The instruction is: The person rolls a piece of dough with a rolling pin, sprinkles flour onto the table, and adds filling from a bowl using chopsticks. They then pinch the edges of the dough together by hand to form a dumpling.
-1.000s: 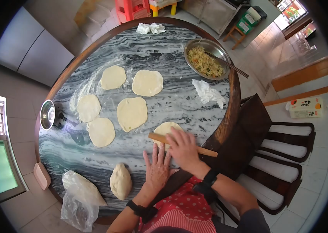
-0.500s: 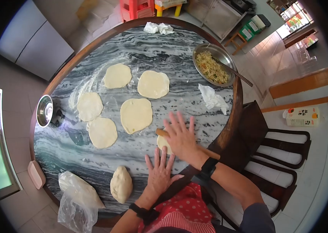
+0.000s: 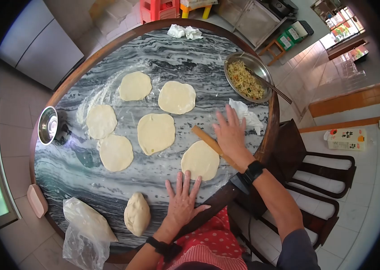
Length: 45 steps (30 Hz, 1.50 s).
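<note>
On the marble surface (image 3: 93, 185), I have both hands spread, gripping nothing — left hand (image 3: 183, 203) touching the dough round's (image 3: 200, 161) near edge, right hand (image 3: 230, 135) beside the rolling pin (image 3: 210, 142) along its far side. Ungripped, that pin could roll away — and left-hand pressure could dent the soft rim.
</note>
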Each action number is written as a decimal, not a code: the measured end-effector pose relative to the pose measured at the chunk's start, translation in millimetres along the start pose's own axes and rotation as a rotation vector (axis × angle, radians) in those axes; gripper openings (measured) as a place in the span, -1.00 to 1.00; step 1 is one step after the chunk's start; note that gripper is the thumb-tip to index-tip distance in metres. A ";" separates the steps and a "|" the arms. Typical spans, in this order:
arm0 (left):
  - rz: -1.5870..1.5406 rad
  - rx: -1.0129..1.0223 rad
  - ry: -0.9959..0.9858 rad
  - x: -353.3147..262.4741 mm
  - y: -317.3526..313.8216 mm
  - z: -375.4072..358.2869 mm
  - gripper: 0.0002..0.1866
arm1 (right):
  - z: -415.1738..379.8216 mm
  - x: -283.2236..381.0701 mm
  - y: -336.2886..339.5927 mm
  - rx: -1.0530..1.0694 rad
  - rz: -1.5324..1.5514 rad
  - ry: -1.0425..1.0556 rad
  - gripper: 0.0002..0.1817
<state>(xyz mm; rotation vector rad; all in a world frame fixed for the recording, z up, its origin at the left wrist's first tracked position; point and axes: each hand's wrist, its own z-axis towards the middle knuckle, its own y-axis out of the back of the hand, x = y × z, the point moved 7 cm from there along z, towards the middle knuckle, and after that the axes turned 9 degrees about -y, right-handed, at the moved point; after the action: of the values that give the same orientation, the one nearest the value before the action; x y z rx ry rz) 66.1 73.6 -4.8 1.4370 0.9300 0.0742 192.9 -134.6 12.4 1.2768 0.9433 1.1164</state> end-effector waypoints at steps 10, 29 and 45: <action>0.002 -0.015 0.031 0.4 0.7 -0.5 0.23 | -74.3 -26.9 3.7 0.065 0.362 -0.041 -0.47; 0.101 -0.152 -0.030 26.2 35.2 3.8 0.18 | -145.5 36.8 29.8 0.019 0.494 0.204 -0.56; 0.126 -0.095 0.042 26.1 39.3 1.8 0.12 | -158.8 30.1 32.0 0.074 0.460 0.093 -0.49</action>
<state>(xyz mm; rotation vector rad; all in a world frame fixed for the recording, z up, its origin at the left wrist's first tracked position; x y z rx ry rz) 103.2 94.5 15.7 1.4088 0.8583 0.2396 42.7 -69.7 31.9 1.5608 0.7822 1.5168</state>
